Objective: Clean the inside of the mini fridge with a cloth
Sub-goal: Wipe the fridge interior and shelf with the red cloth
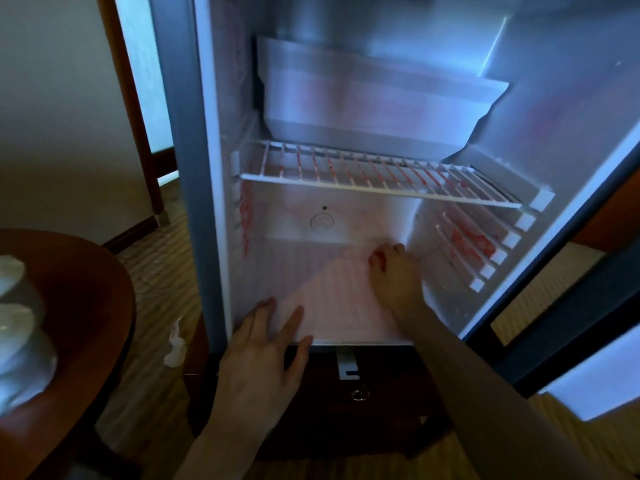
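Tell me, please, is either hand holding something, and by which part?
The left hand holds nothing; its straight fingers rest on the fridge floor. The right hand reaches deep inside; whether it grips a cloth cannot be told.

No legible text, label, brand or number; a round embossed mark (322,222) on the mini fridge (346,216) back wall is too blurred to read

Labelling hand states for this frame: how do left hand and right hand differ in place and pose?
The left hand lies at the mini fridge's front floor edge, fingers straight and spread. The right hand reaches deeper, onto the floor near the right wall, fingers bent downward. No cloth is visible in either; both rest below the wire shelf.
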